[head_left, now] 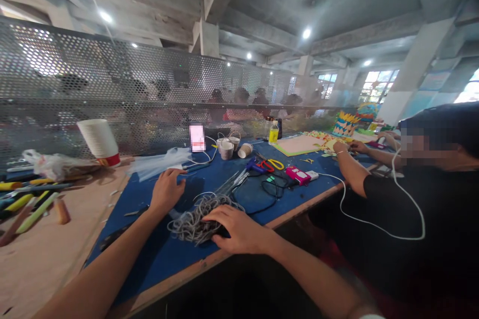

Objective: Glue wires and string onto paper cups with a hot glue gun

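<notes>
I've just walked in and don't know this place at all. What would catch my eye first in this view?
Probably the tangled heap of grey cord at the near edge of the blue table, with the right hand resting on it. The bright yellow-capped scene beyond draws you next: a yellow-labelled bottle near the perforated screen, and a tall stack of paper cups at the left.

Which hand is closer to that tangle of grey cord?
Right. The right hand touches the grey cord; the left hand is apart from it, farther back to the left.
</notes>
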Demonstrator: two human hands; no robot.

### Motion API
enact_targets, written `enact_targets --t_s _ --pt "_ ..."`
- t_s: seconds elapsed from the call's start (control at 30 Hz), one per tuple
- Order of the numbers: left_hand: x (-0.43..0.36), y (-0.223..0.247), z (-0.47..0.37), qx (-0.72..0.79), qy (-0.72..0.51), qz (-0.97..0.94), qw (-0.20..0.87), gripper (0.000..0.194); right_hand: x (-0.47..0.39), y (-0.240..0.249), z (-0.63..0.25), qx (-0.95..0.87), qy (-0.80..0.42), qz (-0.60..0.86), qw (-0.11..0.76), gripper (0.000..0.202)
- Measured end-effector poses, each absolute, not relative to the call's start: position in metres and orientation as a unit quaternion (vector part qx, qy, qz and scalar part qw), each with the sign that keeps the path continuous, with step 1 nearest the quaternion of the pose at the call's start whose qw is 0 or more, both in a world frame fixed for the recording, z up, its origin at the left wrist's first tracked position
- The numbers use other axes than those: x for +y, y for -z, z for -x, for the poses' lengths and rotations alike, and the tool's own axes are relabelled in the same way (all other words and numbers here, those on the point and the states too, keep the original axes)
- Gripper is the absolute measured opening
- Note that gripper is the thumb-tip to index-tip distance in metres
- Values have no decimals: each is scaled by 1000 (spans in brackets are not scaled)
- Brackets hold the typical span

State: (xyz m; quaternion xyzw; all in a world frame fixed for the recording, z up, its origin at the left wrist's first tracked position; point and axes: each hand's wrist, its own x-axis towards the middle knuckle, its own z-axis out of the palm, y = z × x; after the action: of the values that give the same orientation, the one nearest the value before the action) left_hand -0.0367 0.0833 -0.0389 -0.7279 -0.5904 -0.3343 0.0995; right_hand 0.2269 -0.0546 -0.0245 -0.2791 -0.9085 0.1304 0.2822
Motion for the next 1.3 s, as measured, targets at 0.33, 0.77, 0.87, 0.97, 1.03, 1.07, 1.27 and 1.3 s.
enact_targets --t_s 0.33,0.77,0.87,0.97,1.03,1.07,1.27,1.3 --pt "83 37 34 -588 323 735 103 32 -27 20 -255 -831 -32 431 349 20" --pt "90 43 38 -579 321 743 96 34 -33 43 -253 -841 7 433 323 19" --pt "87 42 37 -582 321 741 102 34 -36 40 -253 -831 13 438 342 18" --pt "84 39 35 -584 323 738 98 32 -45 37 -251 -827 26 433 357 14" --pt "82 37 33 -582 328 737 98 32 -53 37 -247 -831 25 416 369 15" --pt "81 36 33 -581 330 738 95 31 -58 39 -245 -836 18 405 371 15" --pt "83 39 32 -575 332 741 97 31 -68 52 -234 -828 10 395 398 12" --pt "84 39 33 -573 333 742 99 31 -68 53 -234 -822 9 403 402 12"
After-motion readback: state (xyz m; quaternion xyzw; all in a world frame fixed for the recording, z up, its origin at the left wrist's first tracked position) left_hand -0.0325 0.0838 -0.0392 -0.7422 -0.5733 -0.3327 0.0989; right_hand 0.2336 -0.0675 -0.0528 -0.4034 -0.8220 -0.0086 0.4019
